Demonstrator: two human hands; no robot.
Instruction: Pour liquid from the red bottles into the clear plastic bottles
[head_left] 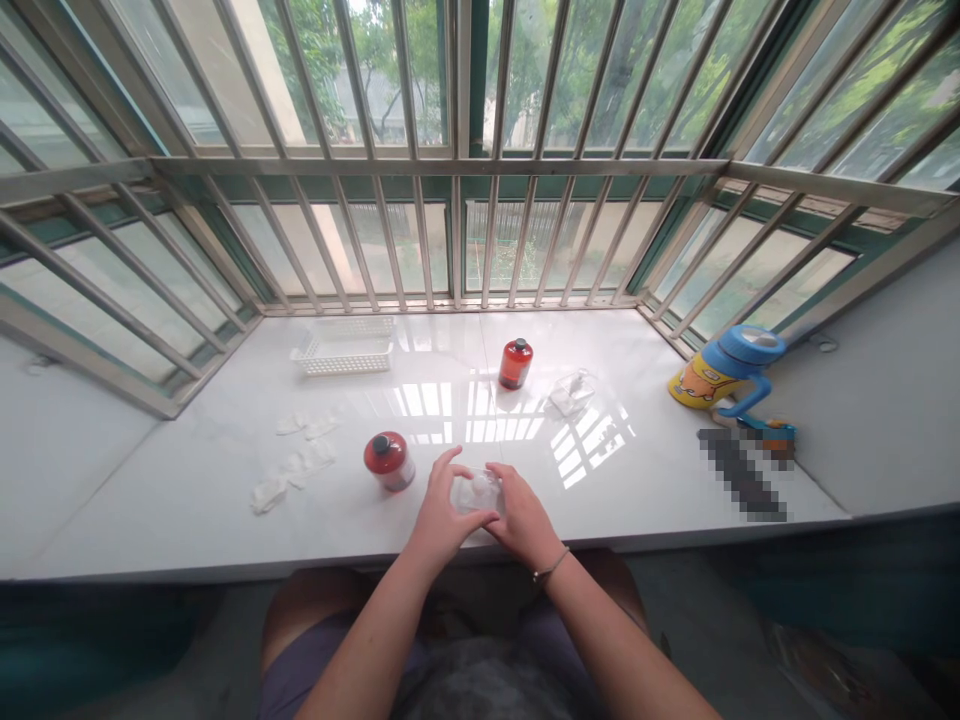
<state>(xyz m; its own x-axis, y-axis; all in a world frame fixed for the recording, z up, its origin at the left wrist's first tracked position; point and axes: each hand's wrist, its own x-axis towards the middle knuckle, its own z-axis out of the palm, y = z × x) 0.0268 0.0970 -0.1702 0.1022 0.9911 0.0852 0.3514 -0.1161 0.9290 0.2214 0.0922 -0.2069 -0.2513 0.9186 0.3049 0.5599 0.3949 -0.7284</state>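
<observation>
My left hand (442, 505) and my right hand (521, 510) meet near the front edge of the white counter. Between them is a small clear plastic packet (478, 490) with something whitish in it, too faint to name. Thumbs and fingers of both hands curl around its edges. Just left of my left hand, a red bottle with a black cap (389, 462) stands upright. Farther back stands a second red bottle (516, 364), also black-capped. To its right lies another clear, crumpled plastic packet (573, 392).
A white perforated basket (345, 358) sits at the back left. Several crumpled white pieces (296, 462) lie on the counter (187, 500). At the right are a blue-and-yellow handled tumbler (724, 368) and a blurred dark item (742, 475). Metal window bars (450, 165) enclose the back.
</observation>
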